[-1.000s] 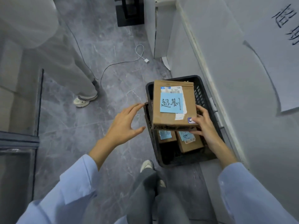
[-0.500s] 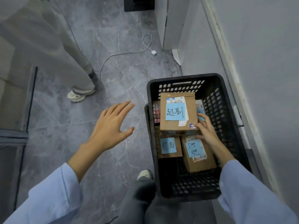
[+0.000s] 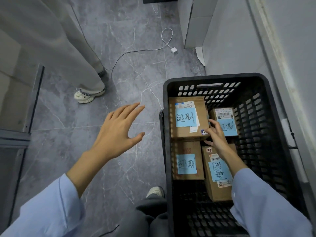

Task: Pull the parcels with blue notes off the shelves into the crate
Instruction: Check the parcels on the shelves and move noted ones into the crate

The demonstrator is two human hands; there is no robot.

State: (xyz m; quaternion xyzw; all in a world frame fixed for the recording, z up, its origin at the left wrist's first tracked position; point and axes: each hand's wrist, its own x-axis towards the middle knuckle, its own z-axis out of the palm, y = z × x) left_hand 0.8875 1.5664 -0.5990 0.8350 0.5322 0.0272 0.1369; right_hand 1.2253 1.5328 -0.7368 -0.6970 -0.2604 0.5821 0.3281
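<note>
A black plastic crate (image 3: 213, 76) stands on the floor at the right and holds several brown cardboard parcels with blue handwritten notes. My right hand (image 3: 216, 135) reaches into it and grips the near right corner of the far-left parcel (image 3: 181, 132), which lies flat, partly over the parcel below. Another parcel (image 3: 228, 127) sits at the far right, partly behind my fingers. Nearer me lie a parcel (image 3: 187, 164) on the left and a tilted one (image 3: 217, 187) under my forearm. My left hand (image 3: 118, 132) hovers over the floor left of the crate, fingers spread, holding nothing.
Another person's trouser legs and pale shoe (image 3: 85, 96) stand on the grey marble floor at upper left. A white charger with its cable (image 3: 174, 51) lies beyond the crate. A white cabinet (image 3: 196, 23) and a wall (image 3: 290, 48) border the right; a metal frame (image 3: 15, 137) is at left.
My right hand has lowered the parcel from above the crate down onto the others inside. My left hand has let go and drawn away to the left.
</note>
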